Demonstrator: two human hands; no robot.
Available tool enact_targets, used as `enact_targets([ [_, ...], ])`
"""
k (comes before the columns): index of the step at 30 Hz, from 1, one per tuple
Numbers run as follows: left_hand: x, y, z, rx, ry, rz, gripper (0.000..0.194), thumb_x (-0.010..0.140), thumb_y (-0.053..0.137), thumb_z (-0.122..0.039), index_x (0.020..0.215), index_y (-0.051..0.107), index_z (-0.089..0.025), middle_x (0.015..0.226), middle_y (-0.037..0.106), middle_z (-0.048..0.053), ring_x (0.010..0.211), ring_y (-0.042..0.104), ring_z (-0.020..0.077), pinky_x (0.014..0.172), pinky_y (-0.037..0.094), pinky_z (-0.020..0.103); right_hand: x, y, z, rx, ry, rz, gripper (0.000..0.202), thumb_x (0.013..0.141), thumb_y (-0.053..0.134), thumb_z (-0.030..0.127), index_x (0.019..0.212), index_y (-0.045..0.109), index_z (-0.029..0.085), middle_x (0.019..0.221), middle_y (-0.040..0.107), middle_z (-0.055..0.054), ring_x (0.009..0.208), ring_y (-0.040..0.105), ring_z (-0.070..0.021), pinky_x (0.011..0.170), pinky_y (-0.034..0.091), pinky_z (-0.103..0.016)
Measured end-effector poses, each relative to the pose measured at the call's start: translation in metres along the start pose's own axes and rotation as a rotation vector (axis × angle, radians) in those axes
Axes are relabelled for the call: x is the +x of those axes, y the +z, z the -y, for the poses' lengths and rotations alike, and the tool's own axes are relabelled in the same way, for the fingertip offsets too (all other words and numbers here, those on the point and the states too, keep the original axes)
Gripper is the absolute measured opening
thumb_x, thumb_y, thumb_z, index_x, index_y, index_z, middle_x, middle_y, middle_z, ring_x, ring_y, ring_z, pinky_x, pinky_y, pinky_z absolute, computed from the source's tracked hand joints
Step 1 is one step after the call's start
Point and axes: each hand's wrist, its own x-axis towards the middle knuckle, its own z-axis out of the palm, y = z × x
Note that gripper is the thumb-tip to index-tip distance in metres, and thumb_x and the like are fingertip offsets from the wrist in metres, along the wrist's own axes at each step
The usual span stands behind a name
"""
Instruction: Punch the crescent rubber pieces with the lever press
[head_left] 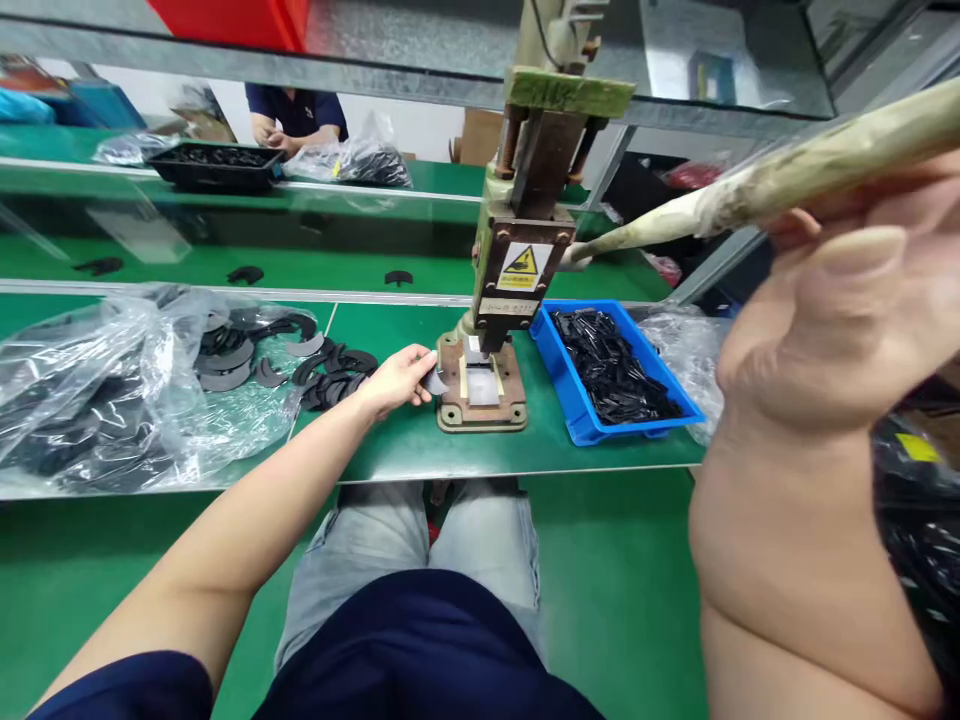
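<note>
My left hand [403,380] pinches a small dark curved piece [435,381] at the left edge of the base of a hand press [523,260]. A pale block [482,386] lies on that base, below the ram. On the right, my right hand [862,270] is wrapped round the long, worn lever [720,205] that runs to the press. Loose black curved pieces [337,375] lie on the green table just left of my left hand.
Clear plastic bags [180,400] with curved pieces cover the left of the table. A blue bin [574,415] of black parts stands right of the press. Single curved pieces [246,274] lie on the strip behind. Across it sits a person [300,112] near a black tray [214,180].
</note>
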Motion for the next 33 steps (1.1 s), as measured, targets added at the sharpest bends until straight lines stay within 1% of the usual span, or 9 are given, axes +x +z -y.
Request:
enact_targets([
  [2, 0.004, 0.009, -0.011, 0.009, -0.009, 0.052, 0.033, 0.102, 0.065, -0.050, 0.115, 0.054, -0.021, 0.067, 0.068, -0.002, 0.048, 0.064, 0.0114, 0.047, 0.046, 0.018, 0.019, 0.010, -0.006, 0.116, -0.118, 0.175, 0.058, 0.082, 0.086, 0.051, 0.129, 0.067, 0.024, 0.125, 0.065, -0.002, 0.109, 0.069, -0.0140, 0.091, 0.060, -0.029],
  [4, 0.007, 0.016, -0.017, 0.064, 0.046, 0.075, 0.037, 0.101, 0.070, -0.040, 0.129, 0.056, -0.021, 0.071, 0.069, -0.002, 0.052, 0.068, 0.0126, 0.050, 0.051, 0.020, 0.031, 0.019, -0.013, 0.094, -0.163, 0.251, 0.042, 0.091, 0.080, 0.044, 0.121, 0.069, 0.016, 0.112, 0.068, -0.004, 0.096, 0.071, -0.0139, 0.087, 0.062, -0.032],
  [8, 0.011, 0.024, -0.017, 0.297, 0.212, 0.044, 0.057, 0.087, 0.083, -0.023, 0.140, 0.062, -0.024, 0.090, 0.073, -0.001, 0.056, 0.071, 0.0127, 0.052, 0.053, 0.022, 0.033, 0.025, -0.020, 0.030, -0.176, 0.246, 0.027, 0.097, 0.074, 0.040, 0.107, 0.067, 0.016, 0.096, 0.067, -0.001, 0.083, 0.072, -0.0125, 0.073, 0.059, -0.027],
  [10, 0.012, 0.027, -0.013, 0.365, 0.241, -0.016, 0.056, 0.083, 0.086, -0.023, 0.135, 0.066, -0.024, 0.089, 0.074, -0.001, 0.055, 0.070, 0.0131, 0.054, 0.053, 0.024, 0.030, 0.026, -0.021, 0.037, -0.177, 0.218, 0.028, 0.096, 0.076, 0.038, 0.109, 0.065, 0.016, 0.100, 0.067, 0.000, 0.084, 0.072, -0.0111, 0.074, 0.059, -0.026],
  [14, 0.016, 0.027, -0.006, 0.230, 0.161, -0.087, 0.025, 0.088, 0.083, -0.031, 0.099, 0.065, -0.018, 0.071, 0.070, -0.002, 0.056, 0.066, 0.0128, 0.055, 0.053, 0.024, 0.024, 0.032, -0.020, 0.022, -0.197, 0.153, 0.020, 0.098, 0.073, 0.032, 0.103, 0.062, 0.016, 0.089, 0.064, 0.005, 0.078, 0.069, -0.0062, 0.076, 0.059, -0.023],
  [24, 0.030, 0.040, -0.024, 0.054, 0.013, 0.076, 0.036, 0.092, 0.082, -0.037, 0.082, 0.053, -0.019, 0.058, 0.067, 0.000, 0.046, 0.061, 0.0094, 0.051, 0.053, 0.020, 0.032, 0.038, -0.003, -0.032, -0.069, 0.158, 0.018, 0.097, 0.061, 0.027, 0.090, 0.056, 0.011, 0.075, 0.059, 0.011, 0.070, 0.067, -0.0008, 0.078, 0.054, -0.022],
  [28, 0.028, 0.036, -0.021, 0.008, 0.039, 0.052, 0.041, 0.090, 0.085, -0.041, 0.080, 0.051, -0.020, 0.057, 0.065, -0.001, 0.046, 0.060, 0.0092, 0.047, 0.049, 0.018, -0.005, 0.029, 0.005, -0.057, -0.078, 0.126, 0.029, 0.102, 0.063, 0.030, 0.077, 0.054, 0.016, 0.068, 0.061, 0.007, 0.067, 0.067, -0.0073, 0.080, 0.059, -0.030],
  [30, 0.026, 0.030, -0.018, -0.015, 0.039, 0.035, 0.043, 0.090, 0.084, -0.042, 0.079, 0.049, -0.020, 0.056, 0.065, -0.001, 0.046, 0.060, 0.0090, 0.046, 0.048, 0.017, -0.042, 0.021, 0.007, -0.182, -0.075, 0.102, 0.036, 0.101, 0.064, 0.030, 0.069, 0.056, 0.017, 0.071, 0.063, 0.004, 0.078, 0.071, -0.0118, 0.103, 0.057, -0.043],
  [33, 0.024, 0.021, -0.015, -0.046, 0.021, 0.038, 0.041, 0.091, 0.083, -0.043, 0.080, 0.050, -0.019, 0.058, 0.066, -0.001, 0.048, 0.061, 0.0091, 0.046, 0.049, 0.017, -0.100, 0.009, 0.003, -0.264, -0.064, 0.111, 0.034, 0.100, 0.063, 0.030, 0.068, 0.058, 0.020, 0.076, 0.066, 0.002, 0.103, 0.074, -0.0206, 0.126, 0.038, -0.057],
])
